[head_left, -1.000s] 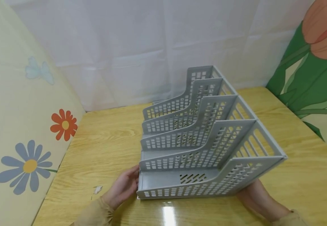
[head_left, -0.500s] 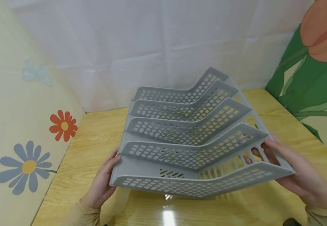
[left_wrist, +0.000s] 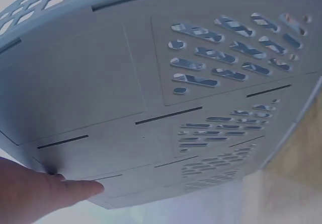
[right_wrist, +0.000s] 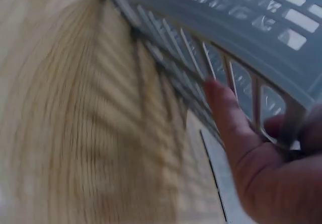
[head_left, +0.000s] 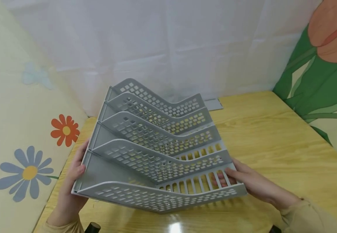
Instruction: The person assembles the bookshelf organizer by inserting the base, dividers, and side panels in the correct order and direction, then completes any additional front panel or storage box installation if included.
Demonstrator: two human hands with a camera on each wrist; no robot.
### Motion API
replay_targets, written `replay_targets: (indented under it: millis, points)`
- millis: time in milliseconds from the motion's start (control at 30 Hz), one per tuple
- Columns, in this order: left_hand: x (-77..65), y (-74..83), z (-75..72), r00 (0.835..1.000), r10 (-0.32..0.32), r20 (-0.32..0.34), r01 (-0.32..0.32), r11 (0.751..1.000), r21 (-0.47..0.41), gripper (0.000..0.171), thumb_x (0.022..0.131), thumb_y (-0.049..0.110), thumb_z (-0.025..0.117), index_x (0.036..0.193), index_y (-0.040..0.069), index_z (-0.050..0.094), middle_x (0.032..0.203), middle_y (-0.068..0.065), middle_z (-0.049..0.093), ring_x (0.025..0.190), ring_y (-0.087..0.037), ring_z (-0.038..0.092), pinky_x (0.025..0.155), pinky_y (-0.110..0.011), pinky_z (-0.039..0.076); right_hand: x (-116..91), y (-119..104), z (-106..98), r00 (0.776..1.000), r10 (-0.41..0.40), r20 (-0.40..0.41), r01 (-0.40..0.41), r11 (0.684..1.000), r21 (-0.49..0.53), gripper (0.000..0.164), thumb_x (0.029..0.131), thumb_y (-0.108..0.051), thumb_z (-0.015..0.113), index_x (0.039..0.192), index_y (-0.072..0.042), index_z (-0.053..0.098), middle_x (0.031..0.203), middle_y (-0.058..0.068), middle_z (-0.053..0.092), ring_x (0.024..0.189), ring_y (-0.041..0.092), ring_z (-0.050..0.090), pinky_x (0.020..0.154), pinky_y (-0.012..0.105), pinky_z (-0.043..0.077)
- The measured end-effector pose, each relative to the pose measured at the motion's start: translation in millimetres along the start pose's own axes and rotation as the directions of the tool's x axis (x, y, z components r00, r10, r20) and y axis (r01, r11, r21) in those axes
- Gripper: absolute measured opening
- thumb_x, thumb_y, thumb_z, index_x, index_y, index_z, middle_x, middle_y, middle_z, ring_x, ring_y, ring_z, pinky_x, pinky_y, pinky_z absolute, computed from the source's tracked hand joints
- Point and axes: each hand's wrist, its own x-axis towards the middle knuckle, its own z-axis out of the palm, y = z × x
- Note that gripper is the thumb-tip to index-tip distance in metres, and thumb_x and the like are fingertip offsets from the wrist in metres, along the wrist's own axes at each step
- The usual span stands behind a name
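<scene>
A grey plastic file rack [head_left: 107, 171] with several perforated dividers is tilted above the wooden table, its solid base side raised at the left. My left hand [head_left: 70, 184] grips the rack's left edge, thumb over the rim. In the left wrist view, a finger of that hand lies against the slotted underside panel [left_wrist: 75, 88]. My right hand [head_left: 254, 183] grips the slatted back [head_left: 190, 186] at the lower right, thumb over the edge and fingertips seen through the slots. The right wrist view shows a finger stretched along the slats [right_wrist: 188, 48].
A spiral-bound pad [head_left: 214, 104] lies at the table's far edge behind the rack. A white cloth [head_left: 168, 48] hangs at the back. Flower-printed panels [head_left: 26, 113] stand on both sides of the wooden table [head_left: 273, 136].
The rack has been lifted and turned so its base side rises at the left and its slatted back drops at the right. Both hands have shifted left with it. The pad has come into view.
</scene>
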Motion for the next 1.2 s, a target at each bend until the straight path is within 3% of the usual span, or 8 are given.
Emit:
replay_targets:
  millis: [167,300,567,733,867,1000,1100,1200]
  points:
    - [10.9,3.1,10.8,0.998,0.047,-0.047,-0.044,0.998,0.049,0.052,0.096,0.017,0.037,0.147,0.026,0.03,0.148,-0.007,0.021,0.118,-0.02,0.047,0.085,-0.03,0.05,15,3,-4,0.999,0.019,-0.044,-0.032,0.944,-0.329,0.041,0.104,-0.023,0.036,0.127,0.011,0.034,0.08,0.012,0.057,0.063,0.019,0.051,0.056,0.033,0.042]
    - [22.5,7.6,27.7,0.996,0.093,-0.008,-0.089,0.971,0.22,0.036,0.097,0.019,0.033,0.13,0.015,0.049,0.151,-0.011,0.021,0.123,-0.026,0.041,0.081,-0.032,0.052,23,4,-9,0.994,0.094,-0.059,-0.111,0.856,-0.504,0.053,0.102,-0.024,0.043,0.132,0.019,0.034,0.071,0.007,0.056,0.052,0.01,0.041,0.059,0.033,0.042]
    - [34.4,11.8,50.9,0.988,0.129,0.09,-0.154,0.904,0.398,0.027,0.102,0.02,0.03,0.118,0.007,0.047,0.156,-0.009,0.017,0.13,-0.032,0.031,0.075,-0.032,0.054,30,8,-18,0.982,0.186,-0.014,-0.153,0.76,-0.631,0.036,0.099,-0.024,0.048,0.103,0.009,0.062,0.054,0.0,0.05,0.039,0.008,0.042,0.039,0.024,0.037]
    - [33.3,11.3,56.9,0.991,0.108,0.081,-0.131,0.92,0.37,0.03,0.102,0.03,0.032,0.119,0.009,0.046,0.156,-0.007,0.016,0.129,-0.033,0.032,0.076,-0.035,0.054,33,1,-40,0.957,0.28,0.075,-0.182,0.781,-0.598,0.026,0.1,-0.019,0.045,0.097,0.003,0.059,0.055,0.005,0.056,0.043,0.013,0.052,0.042,0.027,0.046]
    - [33.3,10.7,61.5,0.994,0.06,0.089,-0.086,0.94,0.33,0.032,0.101,0.036,0.032,0.12,0.012,0.042,0.157,-0.001,0.011,0.122,-0.035,0.038,0.076,-0.042,0.054,41,-8,-71,0.969,0.249,-0.001,-0.196,0.759,-0.621,0.018,0.1,-0.011,0.04,0.1,0.002,0.052,0.068,0.007,0.058,0.058,0.018,0.057,0.053,0.029,0.048]
    - [34.0,7.3,65.7,0.991,0.091,0.096,-0.117,0.943,0.312,0.032,0.101,0.038,0.032,0.12,0.015,0.041,0.157,-0.006,0.009,0.123,-0.036,0.035,0.08,-0.043,0.052,59,-20,-106,0.971,0.123,-0.206,-0.238,0.596,-0.767,0.034,0.101,-0.02,0.038,0.107,0.011,0.05,0.073,0.009,0.056,0.066,0.02,0.054,0.06,0.034,0.045]
    - [32.6,3.7,68.3,0.987,0.117,0.108,-0.144,0.944,0.298,0.034,0.1,0.043,0.031,0.121,0.017,0.041,0.156,-0.009,0.009,0.122,-0.039,0.034,0.081,-0.042,0.051,69,-23,-126,0.938,0.069,-0.341,-0.333,0.459,-0.824,0.048,0.1,-0.03,0.038,0.111,0.017,0.046,0.086,0.023,0.058,0.076,0.032,0.056,0.067,0.043,0.046]
    - [32.2,-0.3,71.4,0.984,0.137,0.117,-0.166,0.941,0.293,0.039,0.1,0.048,0.031,0.123,0.019,0.042,0.156,-0.01,0.009,0.123,-0.042,0.031,0.082,-0.043,0.05,79,-20,-139,0.907,0.015,-0.422,-0.396,0.377,-0.838,0.053,0.097,-0.031,0.039,0.114,0.02,0.042,0.105,0.037,0.05,0.093,0.049,0.052,0.075,0.056,0.044]
